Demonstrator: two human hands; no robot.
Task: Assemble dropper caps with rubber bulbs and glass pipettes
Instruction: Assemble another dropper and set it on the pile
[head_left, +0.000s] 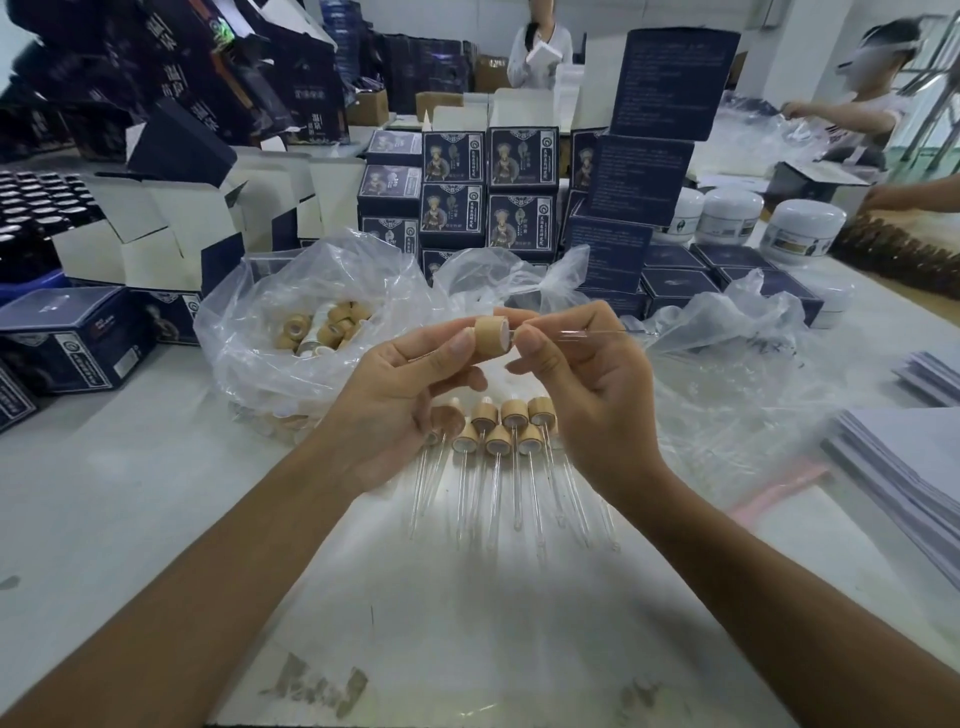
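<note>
Left hand (410, 374) pinched the cap (491, 332) above the tabletop (156, 519), right hand (582, 374) pinched the glass pipette (571, 332) going in. Push crooked and that thin glass probably snaps.

Bare desk (467, 623) lies near the person; finished droppers (498, 441), plastic bag (291, 332) and stacked boxes (488, 192) block the far side.

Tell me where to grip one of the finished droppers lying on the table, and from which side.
Grip a finished dropper by its wooden cap, from above, fingers on the round sides. The caps lie at the far end of the row, thick and sturdy; the thin glass tubes point toward the person, close together, and look fragile.
</note>
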